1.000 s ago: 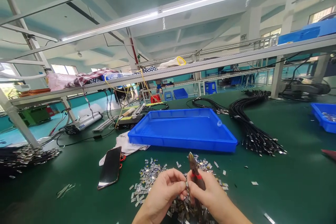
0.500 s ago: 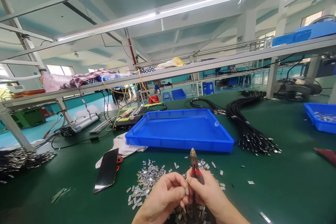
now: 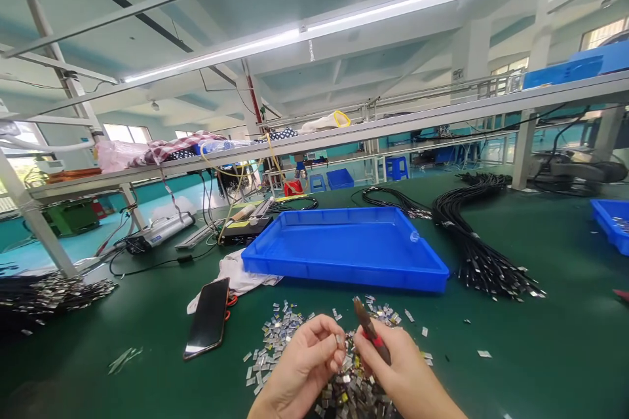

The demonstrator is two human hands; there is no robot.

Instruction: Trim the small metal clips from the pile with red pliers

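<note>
My right hand [image 3: 393, 357] is wrapped round dark pliers [image 3: 368, 327] with red on the handles, their jaws pointing up and slightly left. Left of it, my left hand [image 3: 312, 360] has its thumb and fingertips pinched together; a small pale piece seems to show at the fingertips, too small to make out. The two hands are a little apart. Many small silvery pieces [image 3: 280, 330] lie on the green table around and beneath both hands, with a darker heap [image 3: 354, 393] between the wrists.
Beyond the hands sits a blue tray [image 3: 344, 275]. A phone [image 3: 209, 317] lies at the left by a white cloth [image 3: 238, 272]. Black cable bundles are at the right [image 3: 472, 242] and far left [image 3: 54, 294]. Another blue tray [image 3: 609, 226] stands at the right edge.
My hands have moved apart slightly, and the pliers now tilt more to the left. More of the heap shows between the hands. The whole view has shifted a little.
</note>
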